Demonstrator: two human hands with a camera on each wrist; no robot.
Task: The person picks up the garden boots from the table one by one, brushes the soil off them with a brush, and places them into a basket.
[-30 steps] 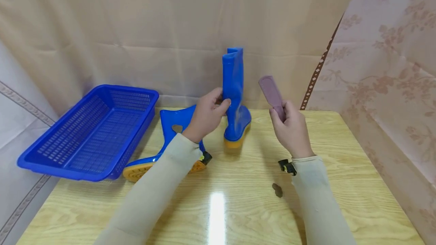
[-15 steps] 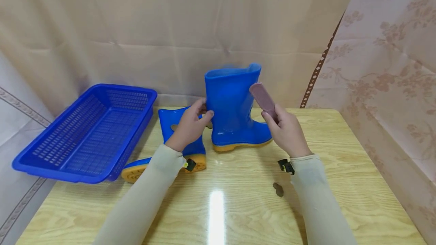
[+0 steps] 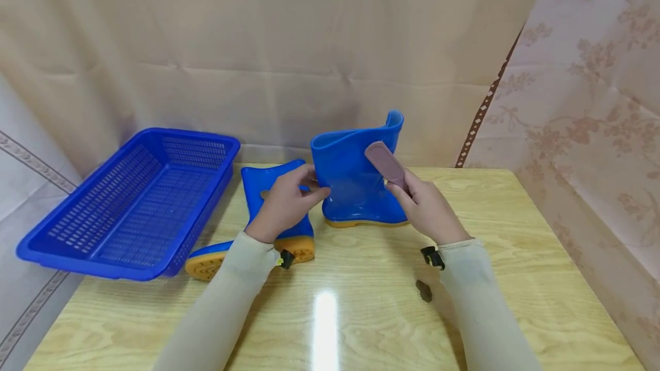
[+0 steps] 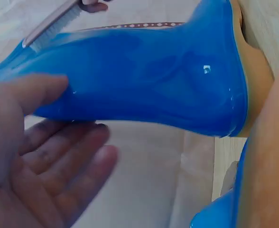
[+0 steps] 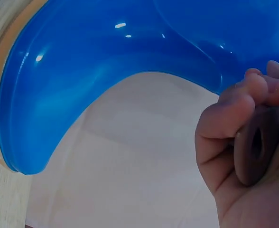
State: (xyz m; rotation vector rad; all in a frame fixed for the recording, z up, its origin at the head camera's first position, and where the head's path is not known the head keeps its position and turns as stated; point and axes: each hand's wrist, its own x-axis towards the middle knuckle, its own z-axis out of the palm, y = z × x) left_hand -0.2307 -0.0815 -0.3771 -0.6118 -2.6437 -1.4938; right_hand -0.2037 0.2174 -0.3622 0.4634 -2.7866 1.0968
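A blue rain boot (image 3: 356, 179) with a yellow sole stands upright on the table, toe to the right, its shaft dented near the top. My left hand (image 3: 289, 199) holds the back edge of the shaft, thumb on the near side. My right hand (image 3: 430, 208) grips the handle of a mauve brush (image 3: 385, 163). In the left wrist view the white bristles (image 4: 56, 31) meet the shaft close to its top. A second blue boot (image 3: 255, 185) lies on its side behind my left forearm, partly hidden, with a brown patch on its shaft.
A blue plastic basket (image 3: 203, 233) with perforated sides stands at the left of the wooden table (image 3: 371, 325). Near my right wrist a small brown, mud-like piece (image 3: 424, 291) lies on the tabletop. Beige curtain (image 3: 289, 96) hangs behind the table's far edge.
The boot in my left hand has turned from end-on to side-on and come down slightly. My right hand has brought the brush leftward and down onto the shaft.
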